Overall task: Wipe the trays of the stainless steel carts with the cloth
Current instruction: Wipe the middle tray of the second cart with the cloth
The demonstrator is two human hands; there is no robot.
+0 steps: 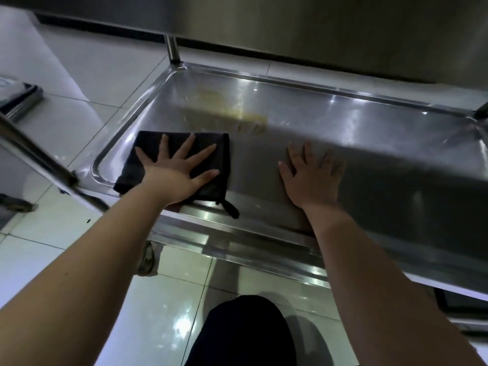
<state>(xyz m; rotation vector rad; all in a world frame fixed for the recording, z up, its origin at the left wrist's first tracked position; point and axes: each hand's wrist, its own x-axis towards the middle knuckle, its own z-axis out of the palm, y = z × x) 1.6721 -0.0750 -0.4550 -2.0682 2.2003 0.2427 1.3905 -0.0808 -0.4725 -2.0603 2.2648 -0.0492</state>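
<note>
A stainless steel cart tray [343,122] with a raised rim fills the middle of the head view. A folded black cloth [155,143] lies flat in its near left corner. My left hand [177,170] presses on the cloth with fingers spread and straight. My right hand [311,178] rests flat on the bare tray floor to the right of the cloth, fingers straight, holding nothing. A yellowish smear [232,109] marks the tray floor beyond the cloth.
An upper shelf of the cart [290,19] overhangs the tray at the top. An upright post [173,48] stands at the far left corner. A slanted steel bar [39,154] crosses at left. White floor tiles [87,75] surround the cart; my dark-clad knee [243,331] is below.
</note>
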